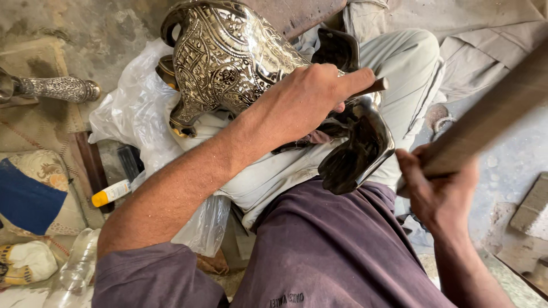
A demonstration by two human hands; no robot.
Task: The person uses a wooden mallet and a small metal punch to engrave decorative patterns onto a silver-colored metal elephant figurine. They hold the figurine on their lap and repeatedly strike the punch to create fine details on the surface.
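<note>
At far left, an engraved metal piece lies on the floor above patterned cloth bundles; lower down, a small white tube with a yellow cap and a clear plastic bottle lie beside the seated person's leg. A crumpled clear plastic sheet spreads under the work itself: a large ornate metal vessel, its silvery surface covered in chased floral and scroll patterns, lying tilted across the person's lap on pale trousers, with its plain polished foot pointing toward the camera. The left hand rests on the vessel's side, fingers closed around a thin dark punch whose tip is hidden against the metal. To the right, the right hand has its fingers clamped on the handle of a wooden mallet, raised and blurred above the knee. A stone block sits on the ground at far right.

The vessel rests only on the lap and the loose plastic, so a heavy blow could make it roll or slide. A strike landing off the punch's small end could hit the left knuckles, and a skidding punch would likely scar or dent the finished pattern.
</note>
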